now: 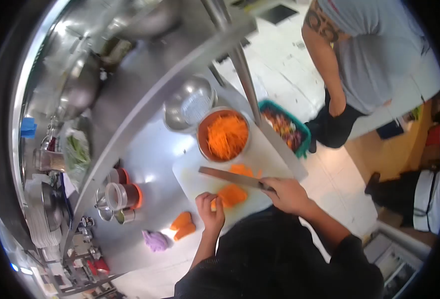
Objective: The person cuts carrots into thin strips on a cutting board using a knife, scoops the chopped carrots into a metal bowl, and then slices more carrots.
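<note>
My right hand [287, 195] is wrapped round the handle of a kitchen knife [232, 178], whose broad blade points left over the white cutting board [190, 172]. Curled fingers of my left hand [210, 212] grip the left end of a peeled orange carrot piece [231, 195] lying on the board, just below the blade. Beyond the knife is a small heap of cut carrot [242, 170]. At the far edge of the board stands a metal bowl [203, 135] filled with carrot shreds [227, 137].
Left of the board lie more carrot pieces [182, 225] and a purple cloth-like bundle [154, 240]. Containers [123, 196] and an empty steel bowl [175, 110] stand on the steel counter. A metal shelf [155, 94] overhangs it. A teal crate [303, 134] and another person [379, 65] are beyond.
</note>
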Motion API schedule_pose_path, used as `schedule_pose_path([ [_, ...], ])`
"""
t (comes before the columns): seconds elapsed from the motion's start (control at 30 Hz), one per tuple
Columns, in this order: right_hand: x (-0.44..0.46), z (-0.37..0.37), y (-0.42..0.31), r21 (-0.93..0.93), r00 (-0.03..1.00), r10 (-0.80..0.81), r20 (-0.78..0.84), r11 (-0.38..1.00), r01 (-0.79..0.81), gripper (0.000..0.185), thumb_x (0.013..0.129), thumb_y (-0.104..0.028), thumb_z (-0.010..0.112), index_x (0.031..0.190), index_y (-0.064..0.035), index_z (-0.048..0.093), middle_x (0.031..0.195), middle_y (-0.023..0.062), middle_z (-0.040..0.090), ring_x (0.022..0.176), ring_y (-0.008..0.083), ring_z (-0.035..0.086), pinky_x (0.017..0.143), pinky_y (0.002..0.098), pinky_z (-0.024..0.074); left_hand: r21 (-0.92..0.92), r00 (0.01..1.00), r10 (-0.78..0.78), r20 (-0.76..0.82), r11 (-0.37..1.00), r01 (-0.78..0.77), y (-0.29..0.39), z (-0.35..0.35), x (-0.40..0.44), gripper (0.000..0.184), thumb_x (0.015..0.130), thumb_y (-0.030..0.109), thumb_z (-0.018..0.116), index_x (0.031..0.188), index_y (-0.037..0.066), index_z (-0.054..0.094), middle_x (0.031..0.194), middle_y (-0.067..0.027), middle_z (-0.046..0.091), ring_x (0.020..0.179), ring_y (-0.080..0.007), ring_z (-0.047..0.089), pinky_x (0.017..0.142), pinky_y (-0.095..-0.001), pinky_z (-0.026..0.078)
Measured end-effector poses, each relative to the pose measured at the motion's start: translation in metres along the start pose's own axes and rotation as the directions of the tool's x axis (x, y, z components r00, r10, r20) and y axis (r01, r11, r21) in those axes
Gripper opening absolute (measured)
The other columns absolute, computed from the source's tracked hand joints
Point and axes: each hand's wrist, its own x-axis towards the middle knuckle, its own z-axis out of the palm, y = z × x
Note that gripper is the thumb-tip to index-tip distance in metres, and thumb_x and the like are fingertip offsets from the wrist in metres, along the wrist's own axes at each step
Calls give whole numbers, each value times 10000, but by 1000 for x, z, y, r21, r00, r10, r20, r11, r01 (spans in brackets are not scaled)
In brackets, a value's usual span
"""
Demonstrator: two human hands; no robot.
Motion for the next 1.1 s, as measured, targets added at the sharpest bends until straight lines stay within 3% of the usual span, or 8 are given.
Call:
schedule_pose_path([
  [0.07, -7, 12, 3, 105, 986, 50, 160, 992, -68, 285, 996, -229, 603, 1259, -144, 673, 1013, 179, 733, 946, 442, 705, 843, 553, 546, 190, 990, 64, 125, 978, -87, -13, 13, -31, 138, 893, 26, 734, 1006, 19, 654, 1045, -170, 624, 982, -348, 602, 898, -427, 489],
  [0.1, -11, 7, -6, 61, 969, 113, 218, 990, -129, 246, 1026, -219, 555, 1187, -79, 678, 978, 233, 729, 945, 454, 702, 852, 563, 538, 177, 985, 28, 168, 983, -58, -10, 13, -35, 161, 874, 33, 749, 1010, 22, 664, 1059, -167, 630, 1016, -375, 597, 903, -466, 487],
  [0.23, -21, 21, 6, -49, 929, 149, 338, 989, -141, 263, 1021, -191, 538, 1125, 19, 658, 949, 283, 713, 956, 464, 701, 856, 574, 530, 138, 987, 83, 134, 985, -101, -5, 19, -30, 143, 878, 25, 724, 1010, 22, 669, 1063, -160, 639, 1041, -353, 600, 908, -436, 481],
  [0.37, -26, 26, 12, -13, 950, 93, 299, 996, -93, 241, 993, -145, 532, 1119, 14, 662, 943, 274, 716, 936, 468, 703, 842, 574, 536, 96, 981, 99, 166, 989, -115, -5, 34, -26, 269, 856, 119, 783, 1084, 44, 661, 1149, -145, 638, 1117, -363, 583, 967, -480, 457],
  [0.43, -25, 26, 7, -71, 943, 93, 320, 995, -74, 239, 955, -93, 526, 1129, 17, 646, 928, 278, 715, 920, 477, 703, 824, 576, 544, 281, 943, 117, 310, 937, -209, 4, 38, -22, 397, 820, 230, 821, 1144, 73, 654, 1223, -126, 620, 1206, -354, 543, 1038, -499, 392],
  [0.63, -31, 42, 10, -43, 976, 77, 205, 997, -70, 238, 948, -79, 508, 1149, 9, 600, 897, 271, 714, 886, 479, 712, 789, 587, 558, 348, 923, 59, 381, 916, -202, -8, 46, -21, 565, 767, 339, 857, 1232, 105, 639, 1284, -118, 590, 1259, -344, 508, 1081, -513, 327],
  [0.87, -28, 51, 18, -76, 972, 63, 226, 996, -47, 210, 944, -61, 525, 1135, 6, 581, 883, 252, 718, 856, 474, 713, 752, 575, 563, 386, 911, -11, 411, 908, -163, 4, 53, -9, 654, 776, 415, 857, 1286, 93, 602, 1331, -126, 581, 1290, -342, 493, 1096, -507, 320],
  [1.1, -22, 34, 3, -92, 910, 67, 409, 995, -32, 259, 915, -51, 565, 1164, 15, 543, 898, 266, 713, 906, 470, 705, 803, 573, 541, 441, 907, -22, 420, 879, -183, 5, 53, -8, 716, 816, 531, 795, 1316, 63, 584, 1353, -123, 568, 1309, -319, 481, 1113, -498, 310],
])
